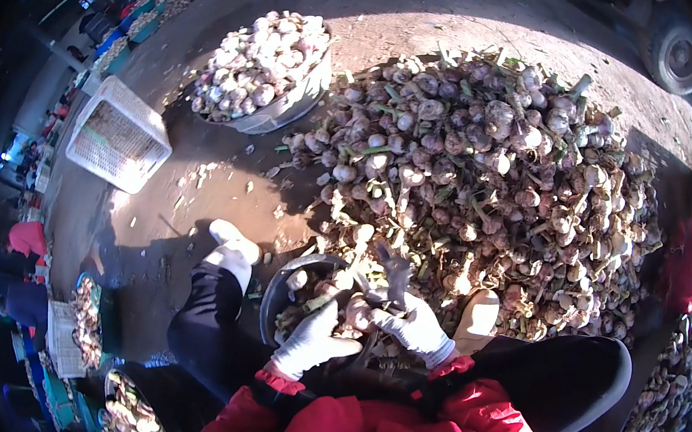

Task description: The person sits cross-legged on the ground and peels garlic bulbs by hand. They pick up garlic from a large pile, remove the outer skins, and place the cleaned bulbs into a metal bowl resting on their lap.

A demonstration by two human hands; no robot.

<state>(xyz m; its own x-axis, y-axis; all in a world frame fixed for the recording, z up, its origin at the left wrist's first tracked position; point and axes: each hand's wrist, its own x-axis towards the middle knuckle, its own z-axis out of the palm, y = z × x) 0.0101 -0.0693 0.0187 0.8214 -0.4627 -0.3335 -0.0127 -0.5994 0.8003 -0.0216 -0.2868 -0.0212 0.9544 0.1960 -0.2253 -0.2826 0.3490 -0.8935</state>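
Observation:
My left hand [317,341], in a whitish work glove, holds a garlic bulb [359,313] over a dark round tub [273,300] between my legs. My right hand [413,326], gloved too, grips a dark-handled cutting tool [397,273], probably shears, and its fingertips meet the same bulb. Garlic bulbs and cut stems lie in the tub, partly hidden by my hands. Just beyond my hands spreads a large heap of garlic bulbs [469,147] with stems, on the ground.
A round tub heaped with garlic [260,72] stands ahead to the left, beside a white plastic crate [118,132]. Another garlic container [135,413] is at lower left. People and crates line the far left. A vehicle wheel [679,59] shows at upper right.

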